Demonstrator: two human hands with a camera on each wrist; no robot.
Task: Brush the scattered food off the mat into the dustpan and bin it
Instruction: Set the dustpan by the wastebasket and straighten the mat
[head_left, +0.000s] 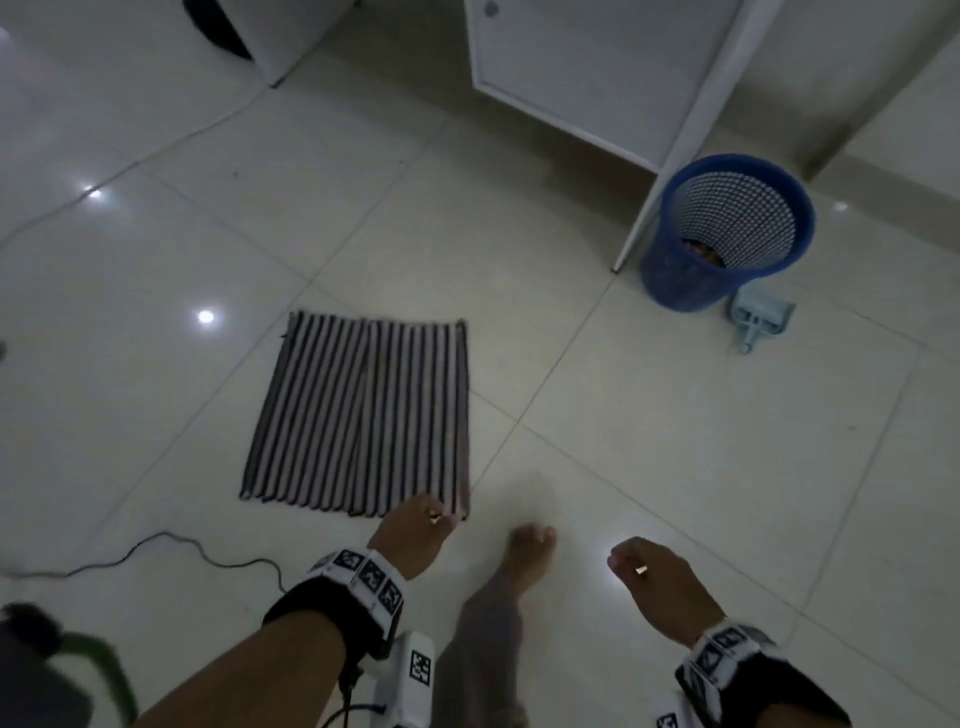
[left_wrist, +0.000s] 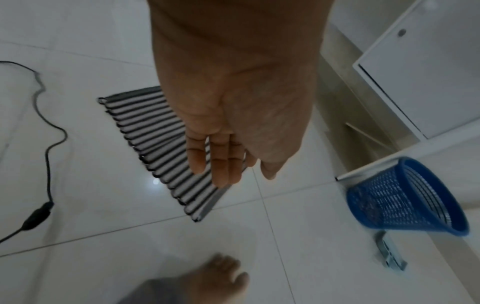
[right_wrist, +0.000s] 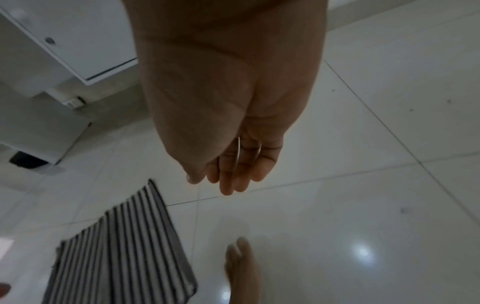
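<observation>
A striped mat lies flat on the tiled floor; no food shows on it. A blue mesh bin stands at the right by a white cabinet, with brown bits in its bottom. A pale blue dustpan lies on the floor beside the bin. My left hand hangs above the mat's near right corner, fingers relaxed, holding nothing. My right hand hangs over bare tiles, fingers loosely curled and empty. No brush is in sight.
A white cabinet on a thin leg stands behind the bin. A black cable trails over the floor at the left. My bare foot stands right of the mat. Something dark and green sits at bottom left.
</observation>
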